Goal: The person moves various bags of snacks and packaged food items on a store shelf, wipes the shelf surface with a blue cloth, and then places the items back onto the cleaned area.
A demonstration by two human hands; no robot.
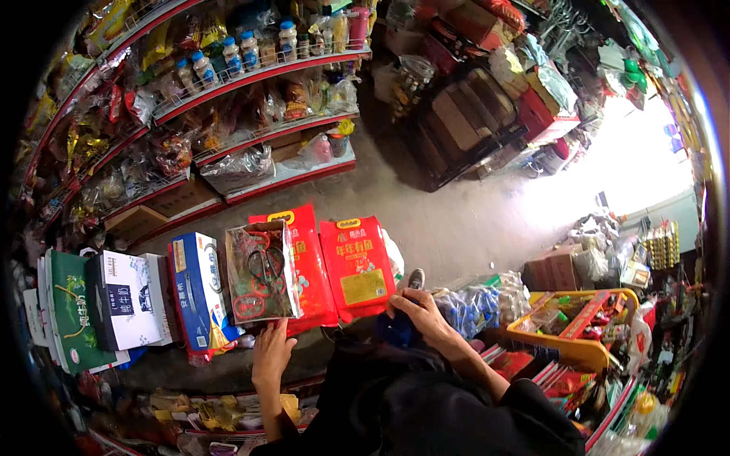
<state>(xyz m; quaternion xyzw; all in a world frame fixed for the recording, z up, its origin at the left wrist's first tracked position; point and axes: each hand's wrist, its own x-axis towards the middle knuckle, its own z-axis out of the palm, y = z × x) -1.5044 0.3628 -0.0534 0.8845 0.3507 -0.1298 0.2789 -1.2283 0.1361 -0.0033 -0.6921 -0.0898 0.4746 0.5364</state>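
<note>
An open-topped cardboard box (pixel 235 268) with scissors (pixel 266 265) and red-edged items inside rests on a red printed bag (pixel 311 285). At the box's near edge are the fingertips of my left hand (pixel 271 352); its thumb stands apart and it grips nothing visible. A second red bag (pixel 355 256) with a yellow handle lies to the right. My right hand (pixel 421 312) is bent over, its fingertips by that bag's near right corner. Below those fingers is something dark blue (pixel 394 332); whether the hand holds it or the bag is unclear.
Milk cartons (pixel 128 296) and a blue box (pixel 197 290) stand in a row at left. Goods fill the red-edged shelves (pixel 262 77) beyond. Wrapped bottles (pixel 465 310) and a yellow basket (pixel 570 339) lie to the right. A dark crate (pixel 465 125) stands across the concrete floor (pixel 388 205).
</note>
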